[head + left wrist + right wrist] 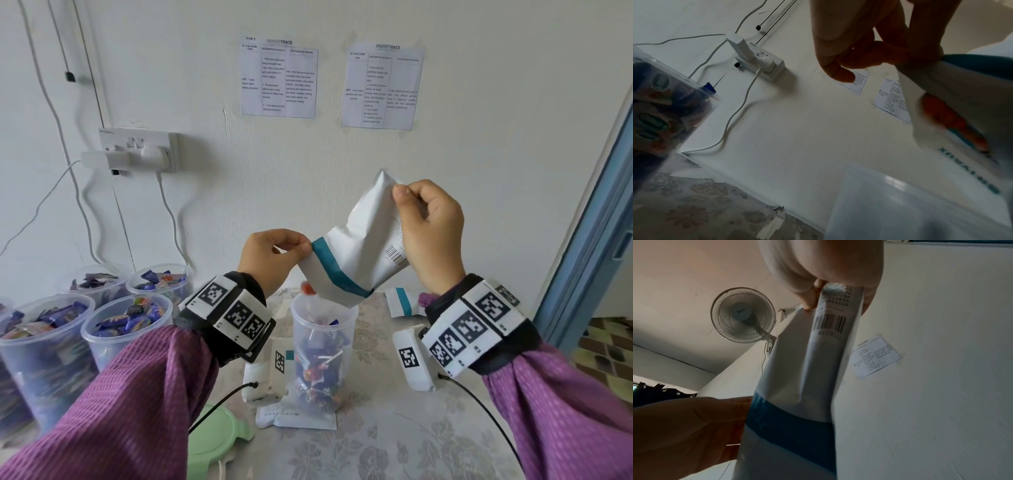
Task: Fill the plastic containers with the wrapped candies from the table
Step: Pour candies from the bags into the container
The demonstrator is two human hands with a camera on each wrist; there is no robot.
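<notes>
A white candy bag (359, 246) with a teal band hangs upside down over a clear plastic container (323, 346) partly filled with wrapped candies. My left hand (274, 257) pinches the bag's lower edge by the teal band. My right hand (431, 233) grips the bag's upper end near the barcode (829, 323). An orange candy (307, 287) is dropping out of the bag's mouth just above the container rim. In the left wrist view the bag (953, 104) shows the orange candy (949, 121) inside, and my left hand (898, 55) pinches its corner. My right hand (830, 288) shows at the top of the right wrist view.
Several filled containers (44, 346) stand at the left. A green lid (215, 435) lies near the front edge. Flat white packets (294, 416) lie under and beside the middle container, another one (404, 301) behind my right wrist. A wall socket with cables (144, 150) sits at the back left.
</notes>
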